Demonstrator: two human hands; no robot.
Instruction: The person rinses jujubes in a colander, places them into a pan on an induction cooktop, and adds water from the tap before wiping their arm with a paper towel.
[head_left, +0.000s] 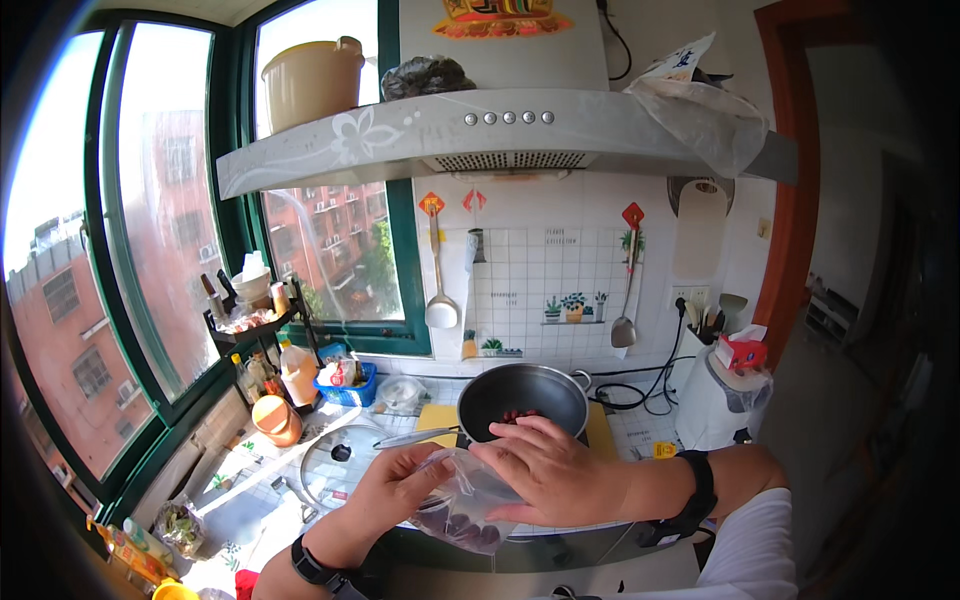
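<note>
My left hand (405, 480) pinches the upper edge of a clear plastic bag (465, 499) near the counter's front. Dark red dried fruits, which look like jujubes, lie in the bottom of the bag. Against the bag's right side is my right hand (559, 472), its fingers stretched toward the wok; whether it grips the plastic is hidden. Beyond both hands stands a dark wok (517, 390), with several red fruits (517, 415) visible inside it. The wok's handle (416, 437) points left, above a glass lid (341, 472) lying on the counter.
A range hood (510, 135) overhangs the wok. At left are an orange-lidded jar (277, 420), a blue basket (352, 386) and a rack with knives (247, 322). A white appliance (712, 405) stands at right, with a black cord (637, 391) near it.
</note>
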